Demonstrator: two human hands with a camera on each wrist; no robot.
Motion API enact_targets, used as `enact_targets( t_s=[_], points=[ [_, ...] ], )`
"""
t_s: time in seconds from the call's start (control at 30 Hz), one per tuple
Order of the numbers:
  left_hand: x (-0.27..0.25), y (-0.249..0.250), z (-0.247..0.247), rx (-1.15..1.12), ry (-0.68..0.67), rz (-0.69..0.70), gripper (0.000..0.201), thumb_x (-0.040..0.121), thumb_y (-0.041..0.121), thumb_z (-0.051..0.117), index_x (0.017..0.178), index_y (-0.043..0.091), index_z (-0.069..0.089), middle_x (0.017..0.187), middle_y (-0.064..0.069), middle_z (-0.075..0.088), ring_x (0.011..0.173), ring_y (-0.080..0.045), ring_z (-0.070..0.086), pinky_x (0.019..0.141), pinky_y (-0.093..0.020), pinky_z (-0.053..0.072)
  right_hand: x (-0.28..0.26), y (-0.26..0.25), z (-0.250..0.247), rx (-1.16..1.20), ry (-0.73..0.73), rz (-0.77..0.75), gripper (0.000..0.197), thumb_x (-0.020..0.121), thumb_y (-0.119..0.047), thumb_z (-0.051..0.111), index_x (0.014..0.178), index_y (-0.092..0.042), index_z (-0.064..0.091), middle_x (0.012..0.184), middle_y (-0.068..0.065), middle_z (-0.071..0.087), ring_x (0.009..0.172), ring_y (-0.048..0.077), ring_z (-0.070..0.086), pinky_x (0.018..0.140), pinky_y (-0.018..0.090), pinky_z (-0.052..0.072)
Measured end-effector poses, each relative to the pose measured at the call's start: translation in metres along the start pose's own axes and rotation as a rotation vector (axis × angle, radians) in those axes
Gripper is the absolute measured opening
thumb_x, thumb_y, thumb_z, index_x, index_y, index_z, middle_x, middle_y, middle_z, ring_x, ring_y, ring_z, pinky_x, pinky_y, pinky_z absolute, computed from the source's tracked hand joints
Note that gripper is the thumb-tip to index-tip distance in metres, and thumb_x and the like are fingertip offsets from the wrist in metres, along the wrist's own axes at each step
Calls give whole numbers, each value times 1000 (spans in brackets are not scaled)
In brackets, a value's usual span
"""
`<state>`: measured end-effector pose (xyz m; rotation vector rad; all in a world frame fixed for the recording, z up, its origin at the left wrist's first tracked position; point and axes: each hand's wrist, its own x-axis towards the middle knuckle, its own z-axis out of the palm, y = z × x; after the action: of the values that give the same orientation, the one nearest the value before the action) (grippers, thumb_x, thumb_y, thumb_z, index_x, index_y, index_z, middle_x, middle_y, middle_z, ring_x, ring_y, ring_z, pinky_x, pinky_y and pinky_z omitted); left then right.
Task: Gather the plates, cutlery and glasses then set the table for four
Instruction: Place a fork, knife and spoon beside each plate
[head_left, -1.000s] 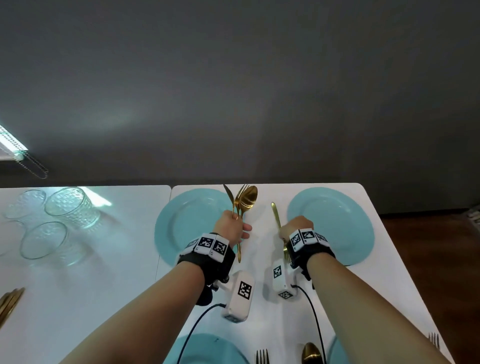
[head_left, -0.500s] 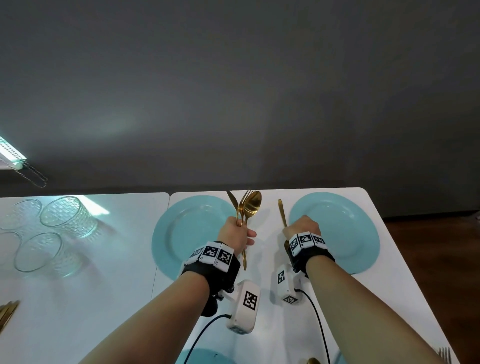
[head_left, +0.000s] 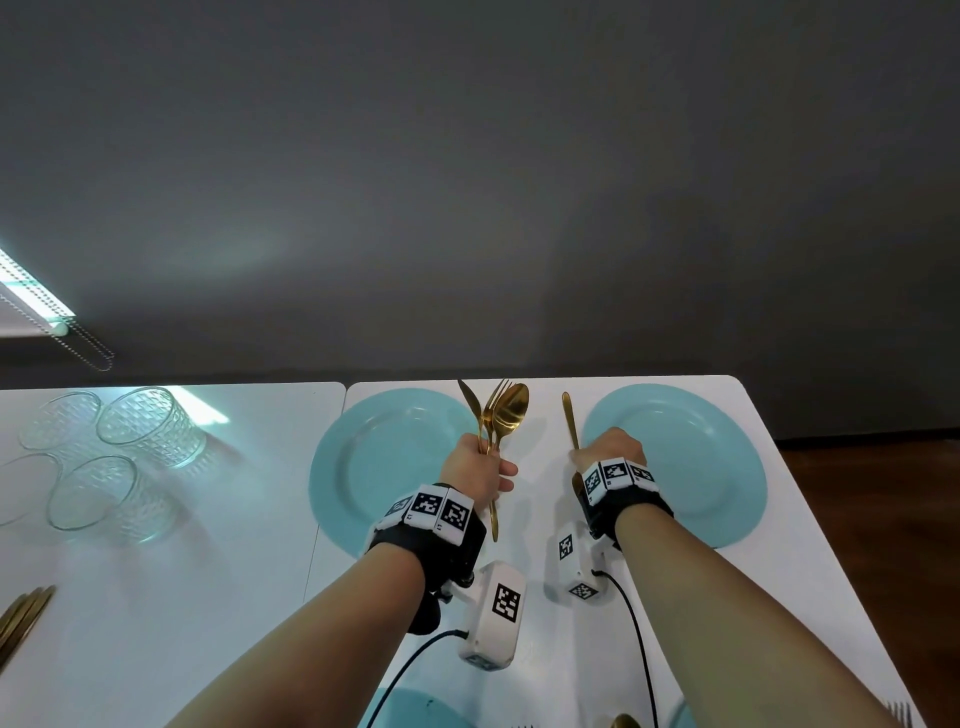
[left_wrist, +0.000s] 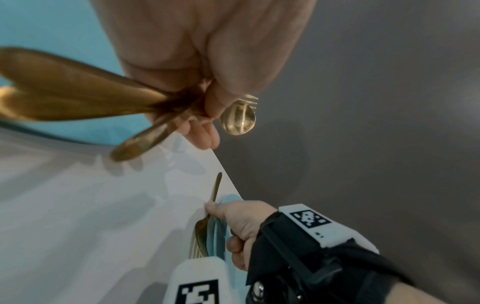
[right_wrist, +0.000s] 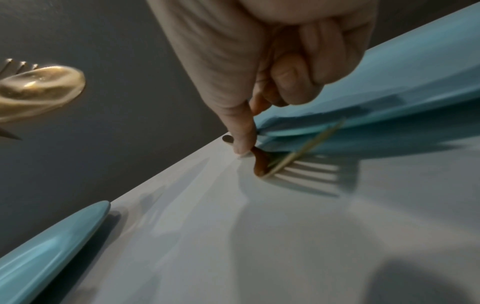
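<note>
From the head view, the left hand (head_left: 475, 467) is clenched around a gold knife, fork and spoon bundle (head_left: 496, 415) held upright between two blue plates (head_left: 363, 467) on the white table (head_left: 545, 519), while the right hand (head_left: 613, 449) grips a single fork (head_left: 570, 418) lying lengthwise beside the right plate (head_left: 717, 467), handle pointing to the far edge; four glasses (head_left: 150, 426) stand far left. The left wrist view alone shows that fork's prongs (left_wrist: 198, 244) pointing back toward the person. The right wrist view shows the fingers (right_wrist: 241, 131) pinching the fork's neck, prongs (right_wrist: 309, 170) flat on the table.
</note>
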<state>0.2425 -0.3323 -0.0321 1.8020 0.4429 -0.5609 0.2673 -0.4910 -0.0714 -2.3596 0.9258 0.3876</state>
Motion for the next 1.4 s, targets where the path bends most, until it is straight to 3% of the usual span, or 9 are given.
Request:
enact_targets(
  t_s=[0.23,0.4,0.57,0.63,0.73,0.83,0.9,1.1,1.4],
  points=[
    [0,-2,3,-47,-5,-16,18,98,6,30,108,11,44,84,-2,59,66,-12,57,61,-21,44,-7,-2,-7,1,-9,-83,40,84,-40,66,105,-7,59,108,10,66,98,29,63,77,33,51],
    [1,-1,11,-48,-8,-32,26,98,4,27,116,5,45,81,-2,57,61,-11,57,56,-20,42,-31,-9,-15,7,53,-574,12,87,-28,65,94,-19,67,93,-5,61,94,18,60,80,26,47],
    [-3,3,25,-50,-52,-32,23,97,1,37,77,10,46,67,-5,56,53,-15,53,50,-23,40,-51,-11,-29,-213,-93,-913,22,91,-22,58,107,-27,71,109,-7,70,101,15,62,89,27,48],
    [-2,5,29,-21,-67,-23,28,96,2,40,70,11,47,64,-5,54,48,-15,54,46,-24,44,-52,-8,-35,-297,-154,-904,25,92,-21,56,110,-29,70,107,-4,71,100,19,62,87,27,48],
    [-4,9,38,-10,-89,-12,20,96,-1,37,87,-4,55,63,-10,57,38,-12,56,40,-21,47,-50,-3,-46,-383,-177,-895,25,92,-24,54,111,-30,69,107,-2,70,101,20,60,86,27,46],
    [-5,11,52,-27,-104,-5,25,94,-4,34,103,-18,54,68,-18,62,47,-24,60,57,-34,53,-46,4,-57,-492,-217,-909,21,91,-26,55,104,-28,71,102,0,70,101,20,59,82,29,46],
    [-7,11,61,-39,-116,-14,27,92,-4,32,111,-14,49,74,-23,64,52,-29,63,65,-42,54,-41,9,-63,-560,-230,-922,20,89,-25,55,99,-27,73,99,0,70,99,21,59,78,30,46],
    [-10,21,79,-43,-168,-28,18,88,-8,31,95,8,29,87,-28,58,56,-28,52,51,-31,39,-31,32,-82,-685,-250,-882,22,90,-21,52,101,-23,71,104,3,67,99,24,59,74,30,43],
    [2,32,86,-5,-37,-8,14,98,6,28,97,12,41,75,-5,60,57,-17,57,54,-23,44,51,86,-144,-412,-19,-330,26,90,-14,50,106,-11,70,120,8,66,117,26,56,97,27,45]
  ],
)
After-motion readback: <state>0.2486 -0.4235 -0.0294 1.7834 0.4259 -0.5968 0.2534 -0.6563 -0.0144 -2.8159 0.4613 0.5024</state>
